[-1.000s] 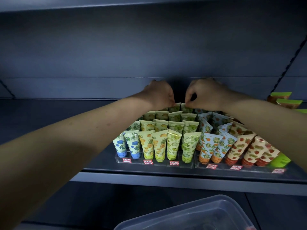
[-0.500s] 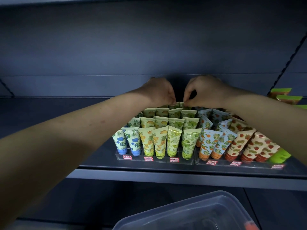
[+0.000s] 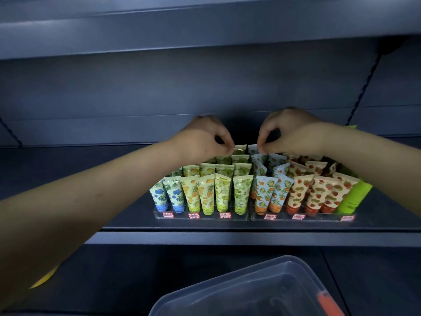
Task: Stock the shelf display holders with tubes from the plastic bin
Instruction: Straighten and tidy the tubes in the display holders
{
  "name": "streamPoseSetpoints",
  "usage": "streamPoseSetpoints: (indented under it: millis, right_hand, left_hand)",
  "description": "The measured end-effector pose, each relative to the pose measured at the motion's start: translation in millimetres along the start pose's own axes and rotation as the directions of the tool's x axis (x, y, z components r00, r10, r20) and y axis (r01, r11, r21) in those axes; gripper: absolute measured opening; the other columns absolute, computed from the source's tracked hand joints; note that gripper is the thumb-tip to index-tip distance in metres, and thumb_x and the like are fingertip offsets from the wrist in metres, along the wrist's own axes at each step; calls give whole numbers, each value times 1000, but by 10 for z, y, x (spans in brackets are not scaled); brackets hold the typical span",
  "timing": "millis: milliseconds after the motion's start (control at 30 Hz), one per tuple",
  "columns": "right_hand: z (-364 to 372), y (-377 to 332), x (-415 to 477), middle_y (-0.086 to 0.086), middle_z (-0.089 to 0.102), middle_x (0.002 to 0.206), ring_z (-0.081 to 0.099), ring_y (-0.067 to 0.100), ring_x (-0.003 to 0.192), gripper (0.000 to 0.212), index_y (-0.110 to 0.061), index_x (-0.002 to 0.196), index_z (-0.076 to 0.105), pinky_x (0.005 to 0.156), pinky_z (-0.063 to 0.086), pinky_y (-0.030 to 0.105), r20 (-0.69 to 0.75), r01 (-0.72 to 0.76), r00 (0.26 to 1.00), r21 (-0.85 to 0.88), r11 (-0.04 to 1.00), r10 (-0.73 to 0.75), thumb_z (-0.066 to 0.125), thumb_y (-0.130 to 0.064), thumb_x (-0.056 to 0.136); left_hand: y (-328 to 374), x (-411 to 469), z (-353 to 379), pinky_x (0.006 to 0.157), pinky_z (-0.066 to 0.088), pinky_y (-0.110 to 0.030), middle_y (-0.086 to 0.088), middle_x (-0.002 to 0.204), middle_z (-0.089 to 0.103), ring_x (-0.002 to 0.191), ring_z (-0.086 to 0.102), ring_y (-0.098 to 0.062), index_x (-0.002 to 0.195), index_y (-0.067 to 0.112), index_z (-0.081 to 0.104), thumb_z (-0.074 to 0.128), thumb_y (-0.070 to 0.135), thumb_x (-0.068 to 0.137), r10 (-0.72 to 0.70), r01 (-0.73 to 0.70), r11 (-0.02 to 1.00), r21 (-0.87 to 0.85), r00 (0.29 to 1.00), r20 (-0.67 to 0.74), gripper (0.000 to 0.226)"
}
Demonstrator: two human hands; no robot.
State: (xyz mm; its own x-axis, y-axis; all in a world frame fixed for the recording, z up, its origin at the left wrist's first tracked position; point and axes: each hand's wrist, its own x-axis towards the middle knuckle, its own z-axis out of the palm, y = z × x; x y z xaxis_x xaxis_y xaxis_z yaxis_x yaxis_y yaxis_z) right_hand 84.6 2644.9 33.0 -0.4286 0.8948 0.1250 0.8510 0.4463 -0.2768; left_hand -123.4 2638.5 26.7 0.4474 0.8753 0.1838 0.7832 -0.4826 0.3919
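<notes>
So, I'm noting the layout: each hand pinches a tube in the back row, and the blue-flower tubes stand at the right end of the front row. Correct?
No: the head view shows the blue-flower tubes at the left end of the front row. The left hand and right hand do each pinch a back-row tube.

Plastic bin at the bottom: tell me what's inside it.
Inside the plastic bin one orange-red item shows near the right wall, beside a dim dark shape. What either one is cannot be told. The bin's near part lies outside the frame.
</notes>
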Motion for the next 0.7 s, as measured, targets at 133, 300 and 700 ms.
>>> streamPoseSetpoints:
  millis: [133,300,700]
  right_hand:
    - [79,-135,-215,-15,60,99,56,8,98,4,-31,76,72,92,46,38,-23,92,996,55,994,-90,73,-34,76]
    - [289,-440,-240,-13,56,109,48,15,110,12,-32,86,70,100,37,41,-72,155,985,-9,988,-156,71,-41,77]
    - [526,-714,-68,-11,57,109,43,16,112,6,-29,83,67,98,27,34,-75,100,991,-145,984,-112,68,-34,80]
  left_hand:
    - [-55,-324,-61,83,33,-12,8,110,59,104,50,-4,90,23,75,70,31,83,23,-23,1000,14,999,-45,13]
    - [-155,-658,-66,90,30,-17,1,107,64,103,51,-8,87,19,77,74,31,79,75,-67,988,142,996,-56,15]
    - [-347,-670,151,101,31,-33,6,122,53,123,36,-19,97,28,68,70,34,81,-64,76,985,154,994,-86,17]
